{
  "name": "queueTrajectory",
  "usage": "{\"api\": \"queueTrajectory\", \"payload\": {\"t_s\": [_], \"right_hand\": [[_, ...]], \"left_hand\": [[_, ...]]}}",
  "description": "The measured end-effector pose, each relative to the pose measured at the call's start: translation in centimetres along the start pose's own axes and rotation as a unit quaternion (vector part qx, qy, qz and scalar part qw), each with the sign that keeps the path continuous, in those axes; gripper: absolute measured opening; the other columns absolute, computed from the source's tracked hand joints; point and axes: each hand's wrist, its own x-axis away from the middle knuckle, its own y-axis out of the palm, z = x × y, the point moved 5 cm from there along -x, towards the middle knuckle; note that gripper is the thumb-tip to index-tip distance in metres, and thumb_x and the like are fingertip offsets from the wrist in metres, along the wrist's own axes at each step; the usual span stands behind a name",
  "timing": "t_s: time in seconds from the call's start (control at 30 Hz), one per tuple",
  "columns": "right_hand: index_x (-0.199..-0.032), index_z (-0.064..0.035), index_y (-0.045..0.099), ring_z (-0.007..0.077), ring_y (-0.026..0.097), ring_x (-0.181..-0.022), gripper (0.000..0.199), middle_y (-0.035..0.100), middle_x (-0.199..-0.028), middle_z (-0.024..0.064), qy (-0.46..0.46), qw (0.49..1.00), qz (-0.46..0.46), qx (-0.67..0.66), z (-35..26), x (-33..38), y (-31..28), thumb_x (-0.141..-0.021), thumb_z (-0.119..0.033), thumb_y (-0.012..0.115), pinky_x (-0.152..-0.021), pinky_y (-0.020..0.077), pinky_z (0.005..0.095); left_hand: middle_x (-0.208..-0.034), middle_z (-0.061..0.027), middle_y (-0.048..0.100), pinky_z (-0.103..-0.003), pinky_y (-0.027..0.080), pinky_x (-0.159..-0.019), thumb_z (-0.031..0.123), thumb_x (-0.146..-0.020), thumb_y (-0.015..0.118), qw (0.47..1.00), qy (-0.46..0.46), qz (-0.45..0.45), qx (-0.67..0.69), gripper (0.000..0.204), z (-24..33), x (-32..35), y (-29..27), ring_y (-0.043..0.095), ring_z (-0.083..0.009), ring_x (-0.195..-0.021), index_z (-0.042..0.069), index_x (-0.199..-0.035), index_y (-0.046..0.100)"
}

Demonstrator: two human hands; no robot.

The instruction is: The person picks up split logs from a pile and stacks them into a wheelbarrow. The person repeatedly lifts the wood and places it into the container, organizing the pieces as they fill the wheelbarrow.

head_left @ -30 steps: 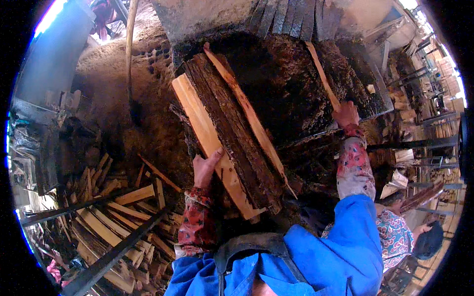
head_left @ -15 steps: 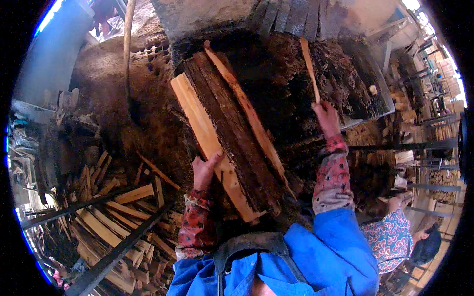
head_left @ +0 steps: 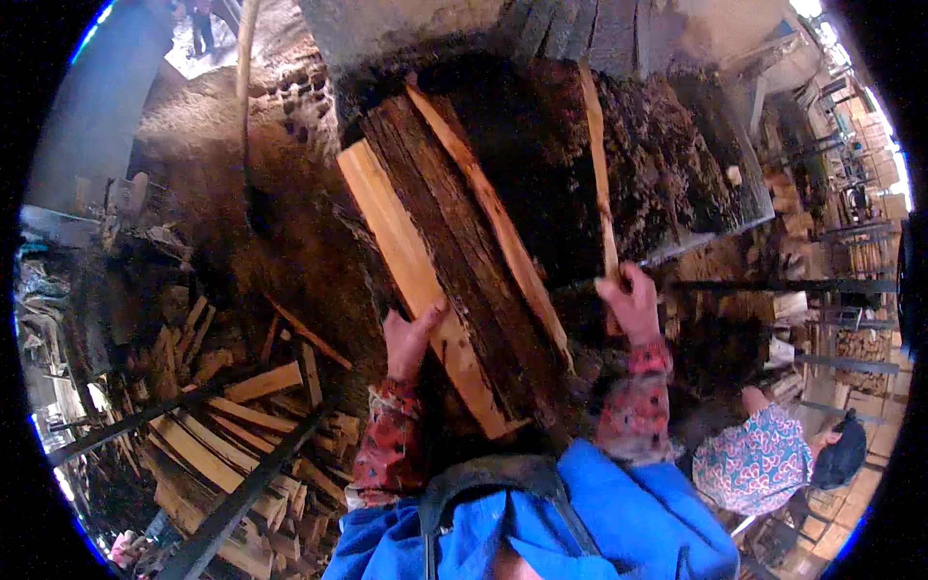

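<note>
My left hand (head_left: 411,338) is closed on the near left edge of a pale split plank (head_left: 396,242), thumb lying on its face. Alongside the plank lies a dark, bark-covered slab (head_left: 454,213), slanting from far left to near right. A narrow reddish-brown strip of wood (head_left: 493,208) runs along the slab's right side. To the right, my right hand (head_left: 633,304) grips the near end of a thin pale wooden stick (head_left: 597,164) between thumb and fingers. The stick points away from me, its far end by grey boards (head_left: 590,39).
Split firewood (head_left: 213,445) is heaped at the lower left behind dark metal bars (head_left: 242,493). A long pole (head_left: 244,116) stands at the far left. A person in a patterned top (head_left: 754,459) is at the right, near stacked wood (head_left: 860,362).
My right hand has come nearer to me, and more of the stick's length shows beyond it. My left hand stays on the plank, shifted only slightly.
</note>
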Motion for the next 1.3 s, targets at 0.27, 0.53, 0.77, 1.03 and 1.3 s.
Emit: {"api": "queueTrajectory", "payload": {"t_s": [0.27,0.53,0.77,1.03,1.3], "right_hand": [[-0.081,-0.0001,0.049,0.0284,0.049,-0.066,0.037,0.047,-0.075,0.0125,-0.049,0.997,0.01,0.051,-5.3,7.9,-2.4,-0.071,-0.022,0.076,-0.061,0.0437,0.0371],[-0.079,-0.0019,0.046,0.0287,0.047,-0.064,0.039,0.044,-0.073,0.0114,-0.048,0.999,-0.014,0.004,-8.9,14.5,-2.4,-0.069,-0.025,0.075,-0.059,0.0418,0.0377],[-0.089,0.0,0.055,0.03,0.056,-0.069,0.05,0.054,-0.078,0.0141,-0.008,0.984,-0.148,-0.096,-10.7,18.0,-0.2,-0.064,-0.037,0.077,-0.062,0.0462,0.0376],[-0.084,0.0,0.053,0.0359,0.054,-0.069,0.047,0.049,-0.077,0.0151,-0.225,0.966,-0.107,0.061,-11.8,14.8,0.3,-0.062,-0.032,0.079,-0.06,0.0475,0.0434],[-0.103,0.0059,0.057,0.0393,0.049,-0.107,0.06,0.049,-0.113,0.0223,-0.236,0.945,-0.178,0.141,-6.5,11.5,2.9,-0.068,-0.038,0.078,-0.094,0.043,0.0455]], "left_hand": [[-0.101,-0.0103,0.069,-0.03,0.051,-0.08,0.027,-0.079,0.079,0.999,-0.036,-0.019,0.016,0.047,0.0,0.3,-0.3,0.065,-0.0147,-0.089,-0.008,-0.107,0.063],[-0.099,-0.0106,0.07,-0.03,0.051,-0.08,0.027,-0.08,0.078,0.997,-0.051,-0.017,-0.052,0.046,0.4,0.7,-0.7,0.066,-0.0152,-0.087,-0.01,-0.103,0.064],[-0.1,-0.0106,0.07,-0.03,0.051,-0.08,0.027,-0.082,0.076,0.999,-0.002,-0.035,0.017,0.048,0.4,1.2,-0.3,0.066,-0.0138,-0.086,-0.013,-0.103,0.063],[-0.096,-0.0098,0.07,-0.029,0.051,-0.076,0.03,-0.081,0.076,0.995,-0.03,-0.013,-0.092,0.044,0.4,0.1,-0.1,0.066,-0.014,-0.083,-0.01,-0.099,0.067],[-0.097,-0.0093,0.07,-0.029,0.052,-0.077,0.028,-0.08,0.078,0.999,-0.008,-0.032,0.004,0.043,-0.3,0.0,0.5,0.066,-0.0144,-0.083,-0.008,-0.101,0.067]]}}
